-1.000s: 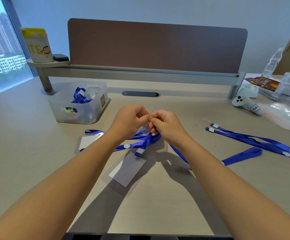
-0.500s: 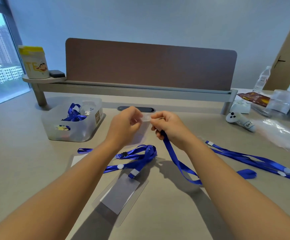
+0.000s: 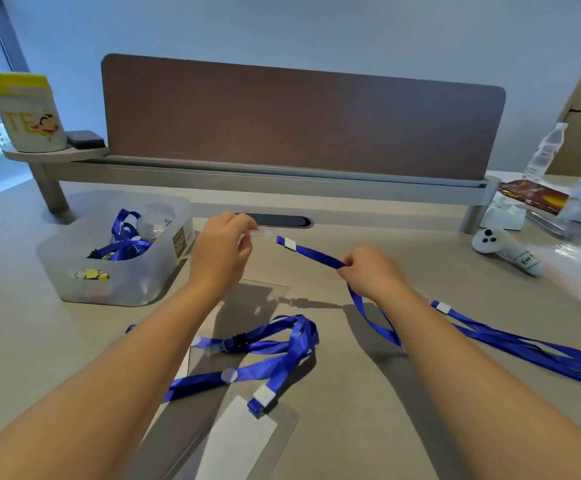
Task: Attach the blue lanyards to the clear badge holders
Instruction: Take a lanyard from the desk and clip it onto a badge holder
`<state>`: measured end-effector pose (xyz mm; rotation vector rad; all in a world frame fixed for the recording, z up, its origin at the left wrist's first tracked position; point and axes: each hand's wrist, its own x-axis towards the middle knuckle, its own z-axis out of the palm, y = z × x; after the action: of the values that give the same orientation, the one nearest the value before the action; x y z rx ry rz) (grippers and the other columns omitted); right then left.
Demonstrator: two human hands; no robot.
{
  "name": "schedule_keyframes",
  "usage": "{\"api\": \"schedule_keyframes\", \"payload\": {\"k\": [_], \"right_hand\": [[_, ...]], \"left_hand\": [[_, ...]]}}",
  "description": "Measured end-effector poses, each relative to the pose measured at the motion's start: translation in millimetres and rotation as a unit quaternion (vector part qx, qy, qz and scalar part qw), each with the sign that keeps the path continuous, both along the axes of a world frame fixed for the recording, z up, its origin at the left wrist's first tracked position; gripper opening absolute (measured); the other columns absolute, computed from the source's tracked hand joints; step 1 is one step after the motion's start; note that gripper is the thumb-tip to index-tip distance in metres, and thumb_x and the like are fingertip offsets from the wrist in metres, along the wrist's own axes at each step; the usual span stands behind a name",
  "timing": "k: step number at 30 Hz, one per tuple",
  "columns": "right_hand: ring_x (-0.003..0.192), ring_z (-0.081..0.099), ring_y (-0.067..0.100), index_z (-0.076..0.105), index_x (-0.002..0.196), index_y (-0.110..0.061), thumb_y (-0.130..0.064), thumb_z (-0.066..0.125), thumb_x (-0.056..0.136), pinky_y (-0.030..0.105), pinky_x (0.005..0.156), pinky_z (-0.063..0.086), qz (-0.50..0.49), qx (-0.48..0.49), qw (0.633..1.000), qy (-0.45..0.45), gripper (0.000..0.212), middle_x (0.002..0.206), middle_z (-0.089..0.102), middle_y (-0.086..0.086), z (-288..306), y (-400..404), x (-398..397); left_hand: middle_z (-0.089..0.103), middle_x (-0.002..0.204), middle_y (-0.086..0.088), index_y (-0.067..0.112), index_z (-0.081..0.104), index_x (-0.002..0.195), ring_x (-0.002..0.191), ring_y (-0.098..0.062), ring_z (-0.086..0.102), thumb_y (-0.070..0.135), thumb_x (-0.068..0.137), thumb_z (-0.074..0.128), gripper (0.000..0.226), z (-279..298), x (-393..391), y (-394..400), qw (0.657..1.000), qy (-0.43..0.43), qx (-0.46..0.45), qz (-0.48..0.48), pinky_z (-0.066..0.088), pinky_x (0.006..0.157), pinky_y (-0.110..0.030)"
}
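Beige desk [image 3: 316,438], brown divider panel [image 3: 299,119] at back. Left hand [image 3: 221,252] raised before panel, fingers pinched on small clear piece, blurred. Right hand [image 3: 368,270] pinches blue lanyard [image 3: 311,252], white-tabbed end free between hands. Clear badge holder [image 3: 247,441] with attached lanyard lies on desk nearer camera.

"TE" on canister [image 3: 27,114] (yellow letters)

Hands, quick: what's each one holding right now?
Left hand: fingers pinched on a small clear piece; what it is cannot be told.
Right hand: closed on the blue lanyard, white-tabbed end sticking out.
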<state>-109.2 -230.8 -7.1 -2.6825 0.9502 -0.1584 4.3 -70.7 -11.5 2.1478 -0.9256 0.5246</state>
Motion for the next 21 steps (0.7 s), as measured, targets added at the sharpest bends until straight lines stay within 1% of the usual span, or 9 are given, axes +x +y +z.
{"api": "schedule_keyframes", "payload": {"k": [3, 6, 9, 12, 14, 15, 18, 19, 21], "right_hand": [[0.074, 0.054, 0.028, 0.067, 0.101, -0.011, -0.021, 0.044, 0.093, 0.029, 0.059, 0.039, -0.043, -0.071, 0.996, -0.033, 0.026, 0.083, 0.063, 0.009, 1, -14, 26], [0.09, 0.061, 0.034, 0.066, 0.107, -0.008, -0.02, 0.043, 0.094, 0.031, 0.066, 0.04, -0.057, -0.07, 0.991, -0.098, 0.029, 0.101, 0.068, 0.015, -2, -25, 47], [0.1, 0.059, 0.036, 0.063, 0.111, -0.005, -0.014, 0.039, 0.095, 0.032, 0.071, 0.038, -0.041, -0.051, 0.985, -0.162, 0.03, 0.112, 0.065, 0.017, -7, -31, 61], [0.109, 0.055, 0.031, 0.056, 0.12, -0.003, -0.007, 0.039, 0.094, 0.036, 0.086, 0.043, 0.007, -0.018, 0.983, -0.183, 0.03, 0.129, 0.053, 0.014, -13, -30, 66], [0.114, 0.052, 0.028, 0.048, 0.127, -0.006, -0.008, 0.042, 0.093, 0.036, 0.092, 0.042, 0.031, 0.006, 0.988, -0.154, 0.035, 0.135, 0.049, 0.01, -23, -28, 66], [0.11, 0.053, 0.028, 0.049, 0.126, -0.006, -0.01, 0.044, 0.092, 0.036, 0.09, 0.044, 0.034, 0.015, 0.991, -0.128, 0.035, 0.131, 0.052, 0.011, -30, -28, 65], [0.084, 0.056, 0.025, 0.058, 0.103, -0.005, -0.021, 0.047, 0.088, 0.033, 0.068, 0.044, 0.024, 0.035, 0.999, -0.029, 0.024, 0.1, 0.062, 0.013, -48, -30, 57], [0.086, 0.058, 0.026, 0.059, 0.103, -0.006, -0.024, 0.047, 0.088, 0.033, 0.069, 0.044, 0.021, 0.031, 0.999, -0.005, 0.027, 0.099, 0.063, 0.012, -51, -31, 53], [0.101, 0.056, 0.028, 0.06, 0.111, -0.011, -0.031, 0.045, 0.088, 0.036, 0.079, 0.042, 0.015, 0.002, 1.0, 0.012, 0.034, 0.109, 0.063, 0.009, -54, -32, 47]], "left_hand": [[0.06, 0.109, -0.02, 0.003, 0.057, 0.102, 0.099, -0.034, 0.051, 0.008, 0.088, 0.045, 0.019, -8, 23, -14, 0.999, -0.003, 0.036, 0.007, 0.035, 0.075, -0.03], [0.061, 0.109, -0.021, 0.003, 0.057, 0.103, 0.098, -0.035, 0.051, 0.008, 0.088, 0.045, 0.02, -14, 39, -24, 0.997, -0.017, 0.075, 0.009, 0.042, 0.077, -0.037], [0.062, 0.108, -0.021, 0.004, 0.057, 0.104, 0.096, -0.036, 0.052, 0.007, 0.089, 0.043, 0.021, -22, 51, -31, 0.994, -0.027, 0.101, 0.009, 0.043, 0.074, -0.039], [0.061, 0.11, -0.019, 0.004, 0.056, 0.105, 0.098, -0.035, 0.051, 0.008, 0.09, 0.04, 0.023, -29, 55, -37, 0.993, -0.017, 0.12, 0.005, 0.042, 0.075, -0.039], [0.061, 0.112, -0.018, 0.005, 0.055, 0.106, 0.1, -0.034, 0.051, 0.008, 0.09, 0.04, 0.023, -33, 54, -38, 0.991, -0.011, 0.134, 0.004, 0.042, 0.077, -0.04], [0.061, 0.112, -0.017, 0.005, 0.055, 0.106, 0.101, -0.033, 0.051, 0.009, 0.089, 0.041, 0.022, -36, 53, -38, 0.989, -0.007, 0.146, 0.004, 0.042, 0.077, -0.04], [0.061, 0.111, -0.016, 0.008, 0.056, 0.104, 0.1, -0.032, 0.051, 0.016, 0.088, 0.045, 0.021, -46, 53, -35, 0.979, 0.015, 0.203, -0.004, 0.042, 0.078, -0.04], [0.061, 0.11, -0.015, 0.009, 0.056, 0.104, 0.1, -0.032, 0.051, 0.02, 0.087, 0.048, 0.022, -49, 53, -34, 0.974, 0.03, 0.224, -0.007, 0.042, 0.079, -0.041], [0.059, 0.115, -0.013, 0.012, 0.055, 0.107, 0.104, -0.029, 0.051, 0.033, 0.083, 0.055, 0.032, -55, 53, -31, 0.964, 0.068, 0.258, -0.012, 0.043, 0.084, -0.041]]}}
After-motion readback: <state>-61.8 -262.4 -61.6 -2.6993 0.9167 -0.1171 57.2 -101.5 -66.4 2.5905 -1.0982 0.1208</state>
